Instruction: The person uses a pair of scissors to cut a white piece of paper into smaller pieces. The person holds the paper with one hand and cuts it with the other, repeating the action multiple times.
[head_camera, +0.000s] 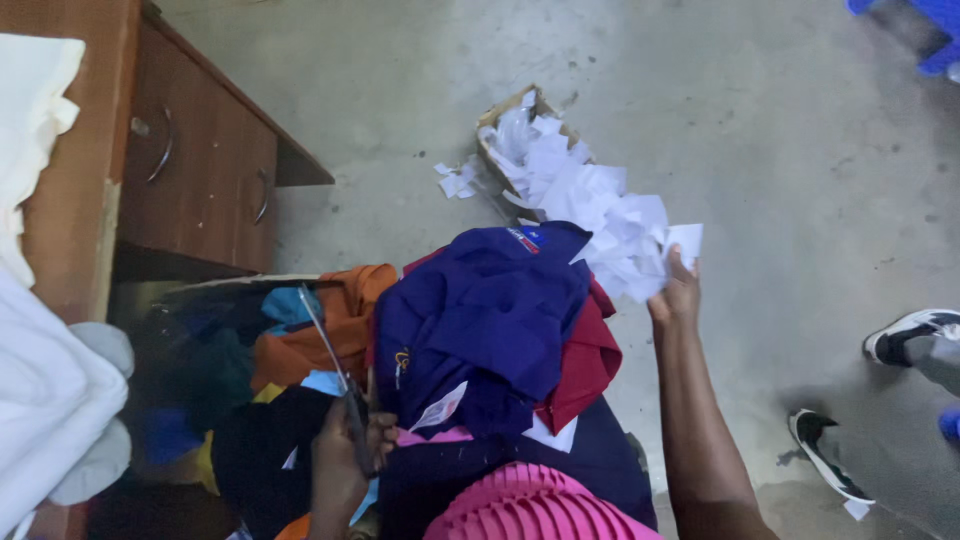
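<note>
My left hand (345, 455) grips a pair of scissors (330, 350), blades pointing up and away over a heap of clothes. A dark blue garment (480, 310) lies on top of the heap on my lap, over a dark red one (585, 365). My right hand (676, 292) is stretched out to the right and holds a white paper scrap (685, 240) beside a cardboard box (505, 115) overflowing with white paper scraps (580, 195). A pink pleated cloth (530, 505) shows at the bottom edge.
A wooden cabinet with drawers (195, 170) stands at the left, white fabric (40, 380) hanging beside it. Orange (330, 325) and black clothes fill an open box below it. Another person's shoes (915, 335) rest on the concrete floor at the right.
</note>
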